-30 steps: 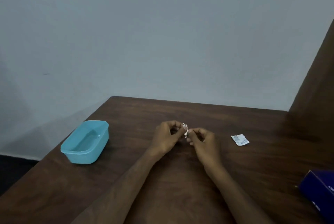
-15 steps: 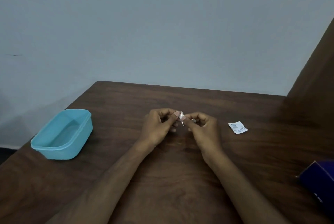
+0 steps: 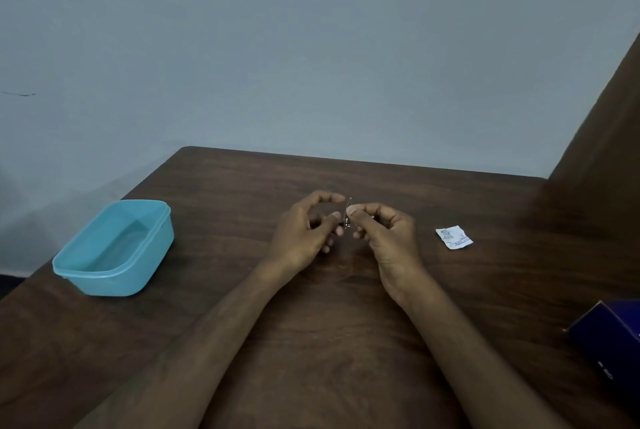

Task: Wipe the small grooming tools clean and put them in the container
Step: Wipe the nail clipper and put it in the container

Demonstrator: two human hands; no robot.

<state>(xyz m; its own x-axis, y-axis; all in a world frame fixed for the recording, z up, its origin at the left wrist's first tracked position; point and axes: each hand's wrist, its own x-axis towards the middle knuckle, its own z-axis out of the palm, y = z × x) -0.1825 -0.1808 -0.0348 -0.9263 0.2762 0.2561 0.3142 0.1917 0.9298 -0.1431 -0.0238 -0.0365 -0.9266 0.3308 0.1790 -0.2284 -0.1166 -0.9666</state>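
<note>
Grooming tool [image 3: 347, 217] pinched by right hand [image 3: 388, 238]; left hand [image 3: 304, 231] fingers curled, touching it

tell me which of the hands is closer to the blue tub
Left. The left hand is mid-table, on the side facing the blue tub, which sits near the table's left edge. The right hand is just beyond it, further from the tub.

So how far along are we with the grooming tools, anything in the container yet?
Early on, it seems. The blue container shows nothing inside, so no tool looks put away. In hand: the right hand pinches a small metal tool upright, with the left hand touching its lower end. A small white sachet lies on the table to the right. Left: finishing this tool and placing it in the container.
</note>
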